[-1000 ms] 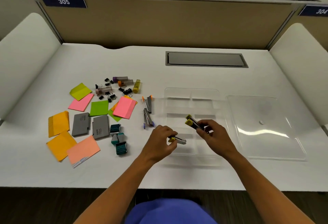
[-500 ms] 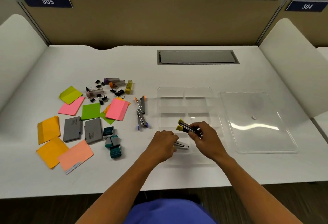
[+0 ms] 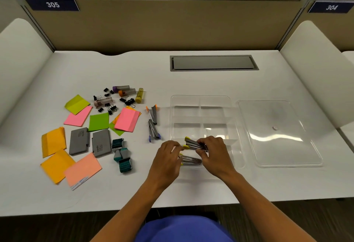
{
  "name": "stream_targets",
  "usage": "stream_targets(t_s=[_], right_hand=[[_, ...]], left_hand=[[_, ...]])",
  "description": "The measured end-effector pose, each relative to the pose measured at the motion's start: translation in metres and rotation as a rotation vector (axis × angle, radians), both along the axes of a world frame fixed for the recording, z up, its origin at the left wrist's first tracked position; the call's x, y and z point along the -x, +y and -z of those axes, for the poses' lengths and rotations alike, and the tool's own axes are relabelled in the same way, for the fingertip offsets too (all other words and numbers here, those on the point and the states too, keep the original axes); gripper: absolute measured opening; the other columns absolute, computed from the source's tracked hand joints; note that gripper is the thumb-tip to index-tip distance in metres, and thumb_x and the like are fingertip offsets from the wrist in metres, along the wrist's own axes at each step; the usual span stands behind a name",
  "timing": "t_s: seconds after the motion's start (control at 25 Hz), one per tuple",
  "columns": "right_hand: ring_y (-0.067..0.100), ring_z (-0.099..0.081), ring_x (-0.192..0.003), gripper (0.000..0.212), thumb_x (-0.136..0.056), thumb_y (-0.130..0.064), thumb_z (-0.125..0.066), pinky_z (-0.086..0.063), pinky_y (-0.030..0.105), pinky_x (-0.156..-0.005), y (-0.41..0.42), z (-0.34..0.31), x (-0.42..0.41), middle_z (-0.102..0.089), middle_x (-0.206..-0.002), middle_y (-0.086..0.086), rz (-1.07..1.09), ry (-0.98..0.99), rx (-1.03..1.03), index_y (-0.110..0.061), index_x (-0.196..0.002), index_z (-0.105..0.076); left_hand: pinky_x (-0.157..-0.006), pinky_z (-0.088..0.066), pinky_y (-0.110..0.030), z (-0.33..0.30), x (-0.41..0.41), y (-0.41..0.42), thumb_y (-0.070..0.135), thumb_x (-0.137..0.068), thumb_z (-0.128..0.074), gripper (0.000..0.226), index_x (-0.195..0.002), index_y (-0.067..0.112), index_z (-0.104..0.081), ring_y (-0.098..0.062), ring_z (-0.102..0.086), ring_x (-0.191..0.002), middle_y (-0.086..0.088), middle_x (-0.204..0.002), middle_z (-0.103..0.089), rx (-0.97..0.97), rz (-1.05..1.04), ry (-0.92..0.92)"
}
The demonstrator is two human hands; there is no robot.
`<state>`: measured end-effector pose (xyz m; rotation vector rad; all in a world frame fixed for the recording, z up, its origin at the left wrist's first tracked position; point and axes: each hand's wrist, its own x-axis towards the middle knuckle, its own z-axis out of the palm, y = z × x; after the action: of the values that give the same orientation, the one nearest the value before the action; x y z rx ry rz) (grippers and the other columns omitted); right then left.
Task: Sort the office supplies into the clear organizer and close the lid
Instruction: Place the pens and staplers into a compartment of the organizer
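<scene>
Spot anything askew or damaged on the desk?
Nothing damaged or spilled. The lid lies flat beside the clear organizer. The sticky notes and binder clips are scattered loosely, unsorted, as expected mid-task.

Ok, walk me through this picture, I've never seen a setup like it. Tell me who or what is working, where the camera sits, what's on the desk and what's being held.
No machine here: a person works with two bare hands. The one camera is worn on the head and looks forward and down, so the arms reach in from the bottom edge.

On the white desk stands a clear organizer with dividers; its lid lies flat to the right of it, so it is not yet closed.

To the left lie the supplies: coloured sticky notes, two grey cases, black binder clips, small tubes, teal stamps and two stapler-like tools.

The right hand grips a yellow-tipped stapler over the organizer's near end. The left hand holds a second stapler just below it.
</scene>
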<state>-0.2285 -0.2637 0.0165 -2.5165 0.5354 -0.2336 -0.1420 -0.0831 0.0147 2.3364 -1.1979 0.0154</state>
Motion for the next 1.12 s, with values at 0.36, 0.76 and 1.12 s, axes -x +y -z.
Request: stream_targets(t_s=[0.36,0.76,1.12], right_hand=[[0.021,-0.037,-0.116,0.032,-0.09,-0.035,-0.063,-0.027,0.035,-0.095,0.023,0.009,-0.017,-0.062,-0.122,-0.012,0.024,0.195,0.228,-0.033,-0.122,-0.063],[0.02,-0.04,-0.112,0.038,-0.09,-0.036,-0.063,-0.031,0.032,-0.089,0.029,0.011,-0.026,-0.063,-0.128,-0.008,0.083,0.296,0.266,-0.034,-0.129,-0.06],[0.02,-0.041,-0.099,0.029,-0.092,-0.046,-0.052,-0.023,0.031,-0.076,0.033,0.003,-0.033,-0.068,-0.1,-0.01,-0.011,0.321,0.449,-0.033,-0.111,-0.071]], left_hand=[[-0.109,-0.029,-0.02,0.009,0.007,0.006,0.032,-0.097,-0.049,0.07,-0.153,0.019,-0.009,-0.01,-0.023,-0.144,0.005,-0.161,-0.012,0.055,-0.138,0.382],[-0.103,-0.036,-0.018,0.013,0.01,0.009,0.036,-0.099,-0.044,0.067,-0.153,0.023,-0.008,-0.009,-0.028,-0.142,0.01,-0.161,-0.006,0.085,-0.123,0.388],[-0.1,-0.038,-0.018,0.016,0.008,0.01,0.041,-0.098,-0.041,0.065,-0.153,0.024,-0.009,-0.009,-0.032,-0.14,0.012,-0.161,0.001,0.06,-0.116,0.342]])
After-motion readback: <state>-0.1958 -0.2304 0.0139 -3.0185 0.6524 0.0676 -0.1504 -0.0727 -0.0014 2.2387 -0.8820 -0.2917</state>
